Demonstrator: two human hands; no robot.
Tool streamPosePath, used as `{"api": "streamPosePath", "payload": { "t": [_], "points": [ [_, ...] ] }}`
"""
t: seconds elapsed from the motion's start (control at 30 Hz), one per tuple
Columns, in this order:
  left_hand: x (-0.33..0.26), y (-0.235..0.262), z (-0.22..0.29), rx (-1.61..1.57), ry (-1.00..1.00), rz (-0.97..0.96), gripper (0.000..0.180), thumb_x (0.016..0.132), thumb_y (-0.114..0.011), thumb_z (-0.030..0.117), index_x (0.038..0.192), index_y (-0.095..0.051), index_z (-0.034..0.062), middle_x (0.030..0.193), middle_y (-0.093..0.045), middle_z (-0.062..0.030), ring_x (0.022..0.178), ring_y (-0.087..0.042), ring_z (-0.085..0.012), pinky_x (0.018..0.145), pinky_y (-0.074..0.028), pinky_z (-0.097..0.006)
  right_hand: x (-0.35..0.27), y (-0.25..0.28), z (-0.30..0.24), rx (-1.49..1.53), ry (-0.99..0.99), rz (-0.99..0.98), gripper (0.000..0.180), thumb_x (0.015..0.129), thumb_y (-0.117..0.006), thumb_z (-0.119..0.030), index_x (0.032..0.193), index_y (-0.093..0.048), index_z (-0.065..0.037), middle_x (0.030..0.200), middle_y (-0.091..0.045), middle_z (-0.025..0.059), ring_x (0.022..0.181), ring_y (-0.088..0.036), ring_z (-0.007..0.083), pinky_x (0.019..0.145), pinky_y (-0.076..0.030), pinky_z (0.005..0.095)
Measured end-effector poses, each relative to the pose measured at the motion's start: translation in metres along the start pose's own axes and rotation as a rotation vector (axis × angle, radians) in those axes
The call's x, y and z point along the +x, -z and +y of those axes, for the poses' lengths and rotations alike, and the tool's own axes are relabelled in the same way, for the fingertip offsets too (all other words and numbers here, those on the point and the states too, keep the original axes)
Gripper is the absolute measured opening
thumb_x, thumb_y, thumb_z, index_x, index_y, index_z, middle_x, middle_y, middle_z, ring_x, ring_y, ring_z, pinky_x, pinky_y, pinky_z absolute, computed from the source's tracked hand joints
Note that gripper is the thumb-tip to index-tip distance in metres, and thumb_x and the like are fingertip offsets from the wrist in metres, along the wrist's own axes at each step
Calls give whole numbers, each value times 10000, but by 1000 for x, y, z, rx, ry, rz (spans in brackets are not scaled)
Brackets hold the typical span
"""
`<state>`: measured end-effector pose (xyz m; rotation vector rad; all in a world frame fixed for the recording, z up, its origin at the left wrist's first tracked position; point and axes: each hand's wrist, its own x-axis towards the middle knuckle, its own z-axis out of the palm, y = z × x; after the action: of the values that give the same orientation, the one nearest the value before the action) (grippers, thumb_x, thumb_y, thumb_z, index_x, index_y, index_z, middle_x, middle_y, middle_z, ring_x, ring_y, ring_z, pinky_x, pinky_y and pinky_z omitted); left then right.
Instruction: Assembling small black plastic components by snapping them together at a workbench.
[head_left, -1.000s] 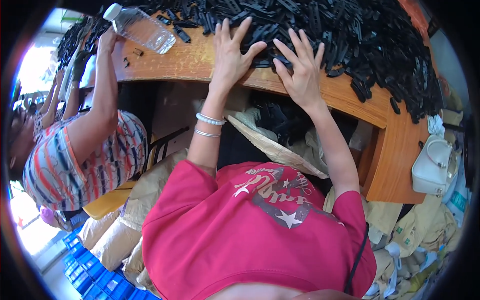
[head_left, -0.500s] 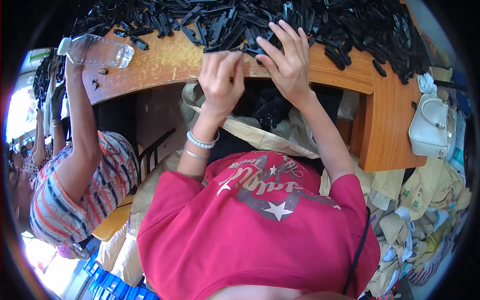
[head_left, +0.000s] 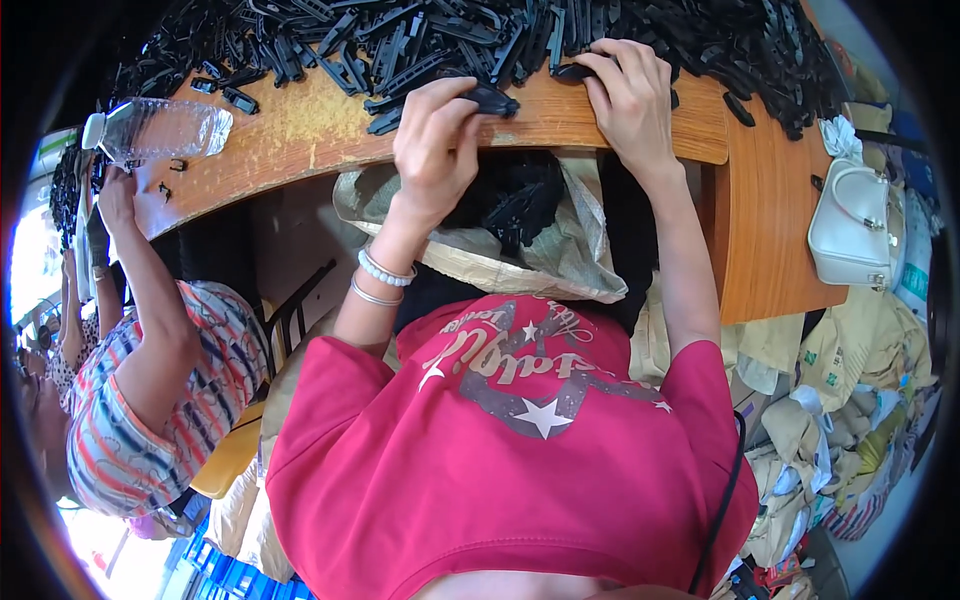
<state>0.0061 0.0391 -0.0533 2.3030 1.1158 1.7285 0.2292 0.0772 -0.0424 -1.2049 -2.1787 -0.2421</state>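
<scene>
A dark, elongated black plastic part (head_left: pixel 492 100) sticks out to the right from between the thumb and fingers of my left hand (head_left: pixel 432 150), just above the table's front edge. My right hand (head_left: pixel 632 105) is farther right, its fingers curled and pinched on another small black plastic part (head_left: pixel 571 72) at the tabletop. Beyond both hands spreads a heap of black plastic parts (head_left: pixel 400 45). Below them, between my forearms, an open woven sack (head_left: pixel 470 268) holds more black pieces (head_left: pixel 520 205).
On the wooden table (head_left: pixel 300 125), a clear plastic bottle (head_left: pixel 170 128) lies at the left, near a co-worker's hand (head_left: pixel 117 195). A white handbag (head_left: pixel 850 235) stands beside the table's right end. Piled sacks and cloth (head_left: pixel 830 440) are at the lower right.
My left hand now has a black part in its fingers. My right hand has moved right, and its spread fingers have closed on a part. The co-worker's hand has shifted down off the bottle.
</scene>
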Motion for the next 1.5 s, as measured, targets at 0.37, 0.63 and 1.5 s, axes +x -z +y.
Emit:
{"api": "streamPosePath", "payload": {
  "t": [0.37,0.63,1.5],
  "points": [
    [23,18,40,-944,1050,-162,332,967,-466,101,1257,-474,-60,982,-638,-116,735,-625,-146,736,-499,-264,-12,28,-41,1027,-594,67,265,878,-619,-75,1139,-610,-27,785,-614,55,618,-585,74,494,-441,188],
    [33,12,57,-903,981,-381,331,989,-445,155,1220,-531,-65,750,-670,-93,695,-667,-152,656,-536,-238,-16,53,-63,1359,-619,-43,209,898,-588,-59,1082,-604,40,771,-652,113,600,-610,115,508,-465,198],
    [21,17,68,-378,554,-534,405,751,-762,208,1060,-626,-18,714,-624,-110,620,-618,-168,571,-479,-279,-37,46,-55,1128,-536,-63,159,802,-721,-103,907,-649,-8,825,-617,41,769,-606,86,657,-481,205]
  ]
}}
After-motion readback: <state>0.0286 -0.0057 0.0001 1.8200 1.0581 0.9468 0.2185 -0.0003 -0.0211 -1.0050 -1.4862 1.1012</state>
